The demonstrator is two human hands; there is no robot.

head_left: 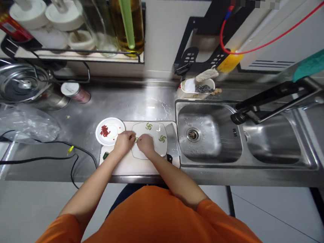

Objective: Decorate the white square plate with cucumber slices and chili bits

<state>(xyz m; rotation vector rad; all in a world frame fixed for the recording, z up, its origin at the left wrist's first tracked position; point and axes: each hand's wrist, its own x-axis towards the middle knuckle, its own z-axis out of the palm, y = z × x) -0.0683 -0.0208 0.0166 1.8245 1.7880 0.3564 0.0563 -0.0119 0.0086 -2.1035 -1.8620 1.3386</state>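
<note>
My left hand [124, 142] and my right hand [145, 143] meet over the near left part of a white square plate [159, 147]. Both have their fingers pinched together on a small green cucumber piece [136, 139] between them. Two green pinwheel-shaped cucumber garnishes lie on the plate, one at the far edge [149, 126] and one at the right [162, 138]. The plate sits on a pale cutting board [129, 166]. To the left stands a small round white plate [118, 125] with red chopped pieces [105, 131].
A double steel sink [212, 135] with a black tap [268, 98] lies to the right. A pot lid [17, 84], a plastic bag [22, 122], a black cable [48, 157] and a small jar [75, 91] are on the left. Bottles stand on a rack [79, 54] behind.
</note>
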